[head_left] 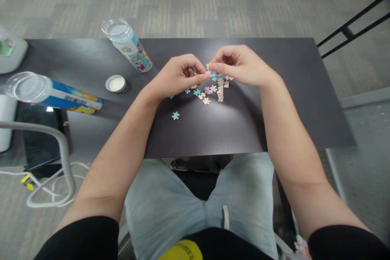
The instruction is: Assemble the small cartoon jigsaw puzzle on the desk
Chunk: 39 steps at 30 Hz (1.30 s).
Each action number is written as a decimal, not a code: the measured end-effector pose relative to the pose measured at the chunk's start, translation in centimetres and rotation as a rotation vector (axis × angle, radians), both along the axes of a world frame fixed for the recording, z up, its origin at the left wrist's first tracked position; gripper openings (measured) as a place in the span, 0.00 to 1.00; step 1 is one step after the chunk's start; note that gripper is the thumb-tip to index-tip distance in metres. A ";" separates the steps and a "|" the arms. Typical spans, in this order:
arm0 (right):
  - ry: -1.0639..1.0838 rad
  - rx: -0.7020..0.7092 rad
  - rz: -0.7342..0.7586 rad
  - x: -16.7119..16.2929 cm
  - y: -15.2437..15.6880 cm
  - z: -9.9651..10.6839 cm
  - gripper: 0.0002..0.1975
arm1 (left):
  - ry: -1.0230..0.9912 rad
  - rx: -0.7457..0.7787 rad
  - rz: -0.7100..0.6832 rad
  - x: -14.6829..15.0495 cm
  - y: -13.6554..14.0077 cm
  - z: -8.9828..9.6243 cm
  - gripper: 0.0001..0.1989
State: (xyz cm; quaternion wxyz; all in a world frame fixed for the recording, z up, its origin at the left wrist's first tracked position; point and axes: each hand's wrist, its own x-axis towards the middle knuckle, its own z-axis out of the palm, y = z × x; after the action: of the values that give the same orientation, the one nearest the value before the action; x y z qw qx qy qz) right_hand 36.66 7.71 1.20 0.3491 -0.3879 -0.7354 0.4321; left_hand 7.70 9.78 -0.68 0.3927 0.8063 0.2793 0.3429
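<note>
Over a scatter of jigsaw puzzle pieces, my left hand (185, 74) pinches a small pale puzzle piece (207, 72) between thumb and forefinger. Close beside it, my right hand (234, 65) holds another puzzle piece (209, 66) in its fingertips; the two pieces are nearly touching, and I cannot tell whether they are joined. Below the hands lie several loose pieces, some teal (197, 92) and some tan side up (206, 100). A joined strip of pieces (220, 93) is at the right of the scatter. One light blue piece (175, 115) lies apart, nearer me.
On the dark table (304, 101) at left stand a clear tube with a colourful label (134, 48), a second tube with a blue and yellow label (61, 93), and a small round white lid (116, 84). A black tablet-like device (42, 138) and a grey curved tube (62, 146) are at far left.
</note>
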 end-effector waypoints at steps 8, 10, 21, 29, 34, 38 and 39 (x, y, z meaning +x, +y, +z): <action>-0.220 0.005 -0.072 1.5 -0.1 0.5 0.26 | 0.050 0.011 0.068 -0.2 0.1 0.2 0.28; -0.333 0.011 -0.106 2.4 -0.1 0.5 0.29 | 0.023 0.027 0.163 -0.2 0.5 0.1 0.30; -0.798 0.107 0.017 2.4 -1.7 0.0 0.42 | -0.070 0.108 0.363 -1.0 2.6 -1.3 0.32; -0.531 -0.013 0.037 2.7 -1.2 -0.4 0.46 | -0.025 0.068 0.388 -1.1 2.7 -1.6 0.31; -0.417 -0.080 0.096 2.8 -0.4 -0.9 0.39 | -0.003 0.106 0.368 -1.0 2.5 -1.9 0.29; -0.386 -0.135 0.147 2.5 -0.4 -0.5 0.32 | -0.005 0.103 0.355 -0.8 2.4 -2.0 0.28; -0.364 -0.152 0.160 2.4 -0.5 -0.2 0.30 | -0.004 0.097 0.345 -0.8 2.3 -1.9 0.28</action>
State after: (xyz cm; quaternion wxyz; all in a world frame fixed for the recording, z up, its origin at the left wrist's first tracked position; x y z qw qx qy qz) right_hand 39.08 7.24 0.99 0.1448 -0.4253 -0.7803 0.4352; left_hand 6.92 12.05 -2.56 0.2893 0.7637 0.3960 0.4199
